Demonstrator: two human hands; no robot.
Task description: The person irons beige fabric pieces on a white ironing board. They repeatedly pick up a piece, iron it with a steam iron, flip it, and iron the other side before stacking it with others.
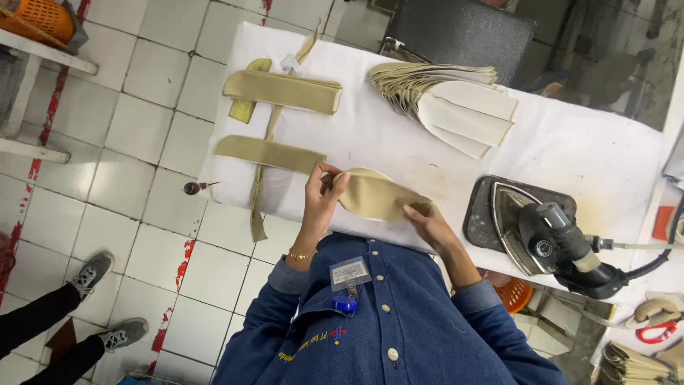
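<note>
Over a white padded table [399, 153], both hands pinch a tan fabric piece [374, 194]: left hand [322, 198] fingers grip one end, right hand [425, 217] the other, long axis stretched between them.

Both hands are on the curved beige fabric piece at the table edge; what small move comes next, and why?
Probably lay the curved beige fabric piece flat on the white padded table: left hand and right hand hold its ends lifted, and the steam iron is parked alongside.

White tile floor [142, 128] w/ red stains; white-covered table [584, 150].
</note>
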